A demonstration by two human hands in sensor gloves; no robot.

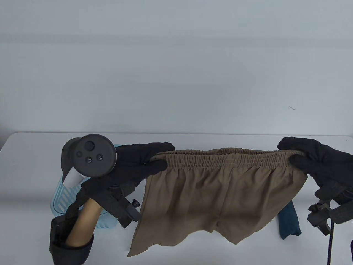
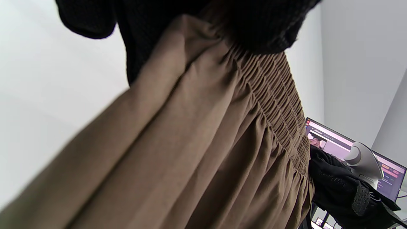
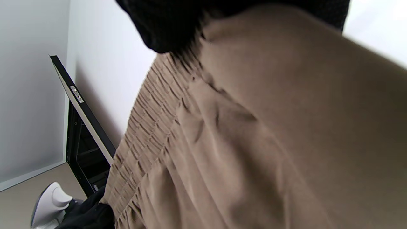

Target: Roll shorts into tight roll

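Observation:
Brown shorts with an elastic waistband hang spread out above the white table, legs dangling down. My left hand pinches the waistband's left end, thumb in front and fingers behind. At the right end my right hand pinches the waistband the same way. The left wrist view shows the shorts hanging under my left hand, with the right hand at the far end. In the right wrist view the shorts fill the frame below my right hand.
A light blue slatted basket sits on the table behind my left forearm. A dark teal folded cloth lies on the table behind the shorts' right leg. A laptop screen glows off to the side.

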